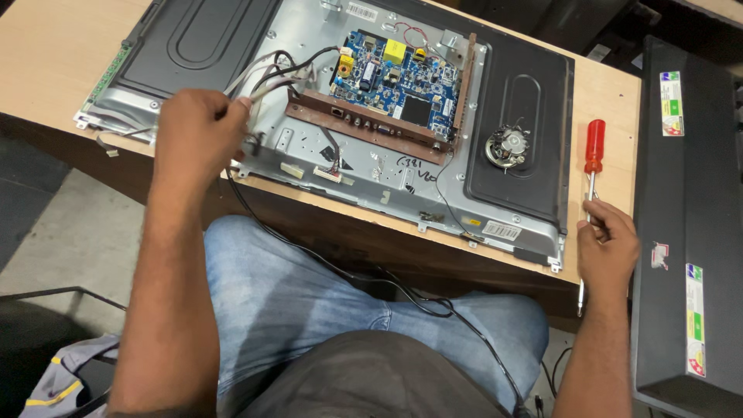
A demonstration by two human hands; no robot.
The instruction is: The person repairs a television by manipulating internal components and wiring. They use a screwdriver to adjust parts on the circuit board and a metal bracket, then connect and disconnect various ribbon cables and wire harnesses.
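An opened flat-panel screen chassis (325, 166) is laid back-side up on the wooden tabletop (46, 54), reaching nearly to the near edge. A blue circuit board (398, 81) is seen mounted near the chassis middle, framed by a brown bracket (364, 128). A round speaker (506, 147) is set in the black panel toward the right end.

Left hand (193, 135): fingers closed around a bundle of grey and black wires (275, 73), held above the near-left part of the chassis. The bundle is run toward the left edge of the board. A black cable (333, 267) is draped over the near edge and across the lap.

Right hand (607, 240): rested at the near-right corner of the tabletop, fingers pinched narrowly on the metal shaft of a red-handled screwdriver (594, 147), which is laid flat beside the right end of the chassis, handle pointing to the far edge. A black back cover (685, 217) is stood just to the right.

Judged step: the wiring is being gathered or freed at the board while the tool is being taken up. A firmer grasp on the handle would be called for, with the wires kept lifted off the screw points.
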